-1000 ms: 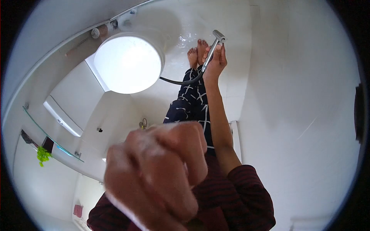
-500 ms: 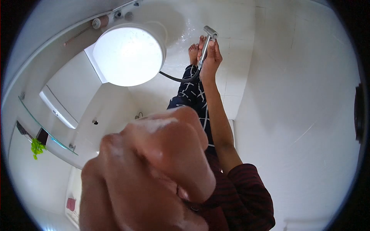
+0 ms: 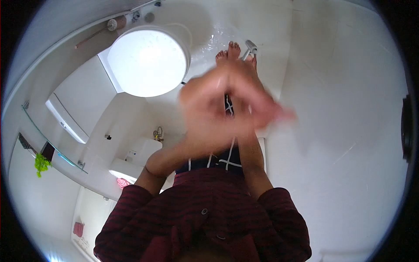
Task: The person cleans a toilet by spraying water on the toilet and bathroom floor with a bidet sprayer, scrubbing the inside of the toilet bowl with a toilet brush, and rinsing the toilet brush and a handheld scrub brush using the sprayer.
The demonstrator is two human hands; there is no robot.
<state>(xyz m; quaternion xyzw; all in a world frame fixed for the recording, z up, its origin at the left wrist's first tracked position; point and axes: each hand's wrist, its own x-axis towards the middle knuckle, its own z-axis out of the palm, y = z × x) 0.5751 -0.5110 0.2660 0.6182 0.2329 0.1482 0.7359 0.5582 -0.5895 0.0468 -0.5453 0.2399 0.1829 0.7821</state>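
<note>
My left hand (image 3: 235, 85) is raised between the camera and my legs, smeared by motion. Dark trousers show through a gap in it, but how its fingers are set is too blurred to tell. Behind it, my right hand (image 3: 253, 60) is mostly hidden, with a few fingertips visible around a handheld bidet sprayer (image 3: 251, 45). The sprayer's metal head points up past those fingers, while its handle is largely covered. A short bit of dark hose (image 3: 183, 83) shows beside the toilet lid.
A toilet with a closed white lid (image 3: 146, 63) stands at left. The floor (image 3: 211, 41) is wet near my bare feet (image 3: 234, 50). A toilet brush (image 3: 117, 23) is at the wall. Left are a glass shelf (image 3: 52, 142), a green plant (image 3: 42, 164) and a washbasin (image 3: 126, 168).
My left hand has moved away from the camera, up and across my right hand, uncovering my shirt and the basin. The sprayer head has shifted slightly down and right.
</note>
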